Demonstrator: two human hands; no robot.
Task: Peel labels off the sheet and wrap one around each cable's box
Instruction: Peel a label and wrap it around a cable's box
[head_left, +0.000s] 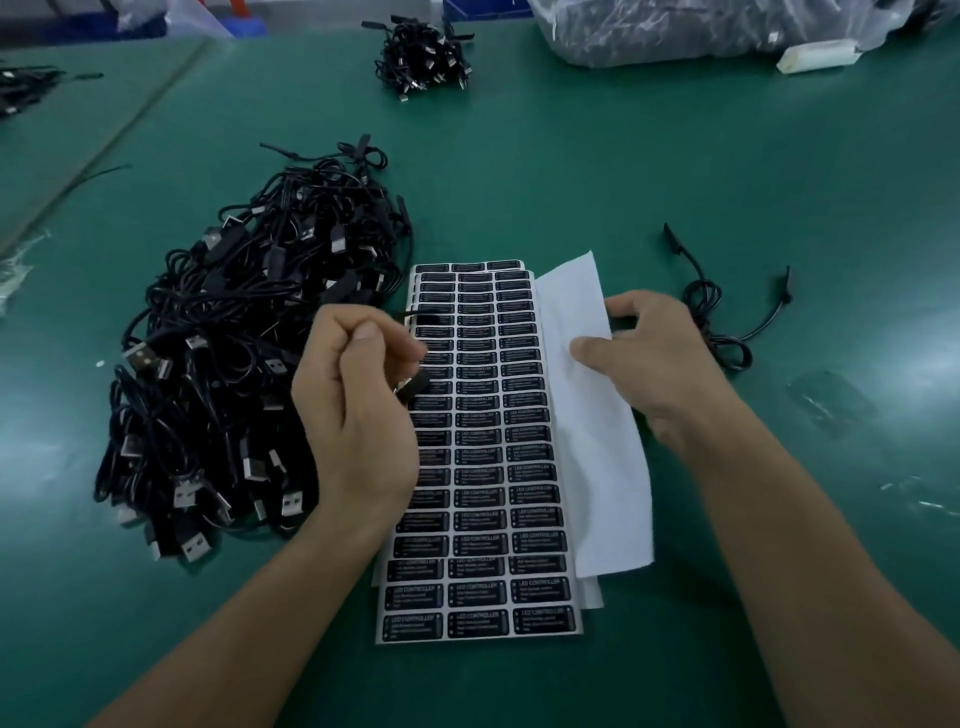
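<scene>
A sheet of black labels (493, 467) lies in front of me on the green table (623, 156). My left hand (358, 405) hovers over its left side, fingers curled round a black cable and its small box (415, 384). My right hand (654, 364) rests on the white backing paper (602, 467) at the sheet's right edge, thumb on top of the paper and fingers behind it. A big heap of black USB cables (244, 353) lies to the left. One loose cable (722, 312) lies just right of my right hand.
A smaller bundle of cables (423, 57) sits at the far middle. A clear plastic bag of dark parts (701, 31) and a white block (818, 54) are at the far right. More cables (26, 88) lie far left.
</scene>
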